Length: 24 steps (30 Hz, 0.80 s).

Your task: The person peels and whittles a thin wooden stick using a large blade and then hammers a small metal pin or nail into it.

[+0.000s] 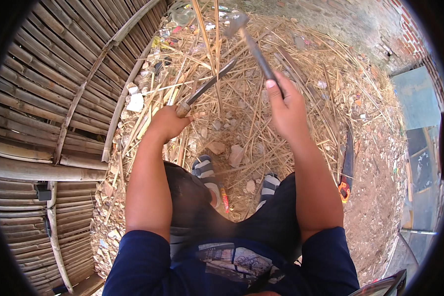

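Observation:
My left hand (pixel 168 123) is closed round the wooden handle of a curved, dark-bladed knife (pixel 208 87), whose blade points up and to the right. The blade crosses upright split bamboo strips (pixel 217 47); whether it is wedged in them, I cannot tell. In my right hand (pixel 287 106) is a hammer (pixel 255 51), gripped by its dark shaft. Its blurred head is raised at the top, to the right of the bamboo and apart from the blade.
Loose bamboo slivers (pixel 261 113), stones and scraps cover the ground around my feet. A saw (pixel 348 158) with an orange handle lies at the right. A bamboo wall (pixel 59 74) stands on the left, and a brick wall (pixel 330 22) at the back.

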Each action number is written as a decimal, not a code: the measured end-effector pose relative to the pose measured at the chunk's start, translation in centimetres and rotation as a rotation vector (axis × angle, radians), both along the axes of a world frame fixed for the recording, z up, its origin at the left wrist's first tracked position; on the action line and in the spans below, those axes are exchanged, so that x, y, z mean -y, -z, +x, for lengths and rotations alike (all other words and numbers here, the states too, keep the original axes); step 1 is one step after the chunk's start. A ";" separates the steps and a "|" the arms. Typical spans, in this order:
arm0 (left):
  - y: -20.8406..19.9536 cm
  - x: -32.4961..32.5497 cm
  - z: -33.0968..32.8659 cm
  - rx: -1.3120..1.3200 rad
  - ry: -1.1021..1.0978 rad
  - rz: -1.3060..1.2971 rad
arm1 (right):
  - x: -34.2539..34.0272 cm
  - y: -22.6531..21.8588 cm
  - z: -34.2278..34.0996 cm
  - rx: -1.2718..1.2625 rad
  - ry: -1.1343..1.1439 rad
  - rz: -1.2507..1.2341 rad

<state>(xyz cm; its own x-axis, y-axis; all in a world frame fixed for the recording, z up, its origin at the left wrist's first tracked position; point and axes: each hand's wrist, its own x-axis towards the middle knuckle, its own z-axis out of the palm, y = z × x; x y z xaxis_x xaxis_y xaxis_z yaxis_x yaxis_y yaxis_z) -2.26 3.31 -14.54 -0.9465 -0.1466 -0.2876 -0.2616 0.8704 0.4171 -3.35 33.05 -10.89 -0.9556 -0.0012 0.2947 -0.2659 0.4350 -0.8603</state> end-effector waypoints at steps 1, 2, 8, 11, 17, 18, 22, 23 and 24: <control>0.0 0.0 0.1 -0.019 0.010 -0.004 | 0.0 -0.7 0.3 -0.054 0.007 -0.026; 0.0 -0.1 0.0 -0.038 0.023 -0.010 | 0.0 -1.0 0.5 -0.109 0.017 -0.054; 1.9 0.0 -0.6 -0.002 0.056 -0.058 | 0.0 4.7 -1.2 0.191 -0.072 0.521; 3.7 0.2 -1.2 0.072 0.030 -0.016 | -0.4 5.6 -1.7 0.227 -0.054 0.439; 5.3 0.8 -1.4 0.055 0.013 0.012 | -0.4 1.6 -0.7 0.138 -0.013 0.056; 4.8 0.3 -1.3 0.054 0.014 0.006 | -0.4 1.1 -0.6 0.093 -0.014 0.009; 3.9 -1.4 -1.6 0.118 -0.011 -0.038 | -0.4 3.6 -0.8 0.093 0.022 0.066; 3.5 -1.8 -1.5 0.153 -0.036 -0.060 | 0.2 4.2 -0.8 0.220 -0.008 0.165; 3.3 -2.0 -1.4 0.153 -0.064 -0.002 | 0.5 4.6 -0.9 0.339 -0.032 0.265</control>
<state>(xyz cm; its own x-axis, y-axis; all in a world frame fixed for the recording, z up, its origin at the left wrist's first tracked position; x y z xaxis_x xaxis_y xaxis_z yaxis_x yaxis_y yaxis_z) -3.68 5.30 -17.89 -0.8804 -0.2058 -0.4273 -0.3768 0.8506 0.3667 -4.26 32.55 -15.45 -0.9965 -0.0660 -0.0509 -0.0041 0.6486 -0.7611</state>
